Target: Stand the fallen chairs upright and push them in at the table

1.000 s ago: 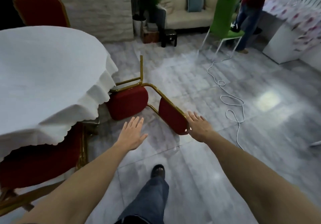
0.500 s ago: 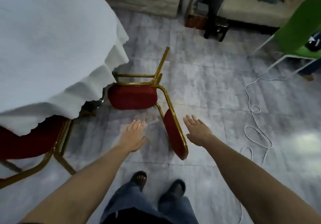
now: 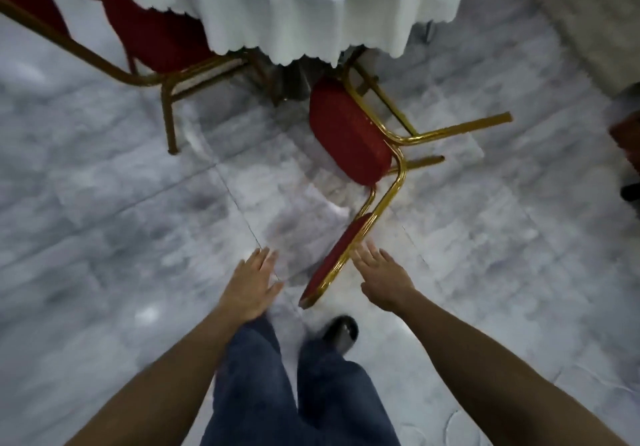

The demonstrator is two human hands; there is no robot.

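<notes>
A red chair with a gold frame (image 3: 349, 134) lies on its side on the grey floor, its legs pointing right and its backrest (image 3: 337, 258) nearest me. My left hand (image 3: 251, 283) hovers open just left of the backrest, apart from it. My right hand (image 3: 382, 276) is open just right of the backrest, fingers close to its gold rim; contact cannot be told. The round table with a white scalloped cloth (image 3: 311, 13) is at the top, its edge over the chair's seat end.
A second red and gold chair (image 3: 159, 40) stands upright at the table's left, partly under the cloth. My jeans and a black shoe (image 3: 341, 331) are right below the backrest. A dark object (image 3: 628, 155) sits at the right edge. A pale wall base runs along the top right.
The view has swung down and round, so the table now sits at the top. Both open hands have come closer to the fallen chair's backrest, one on each side.
</notes>
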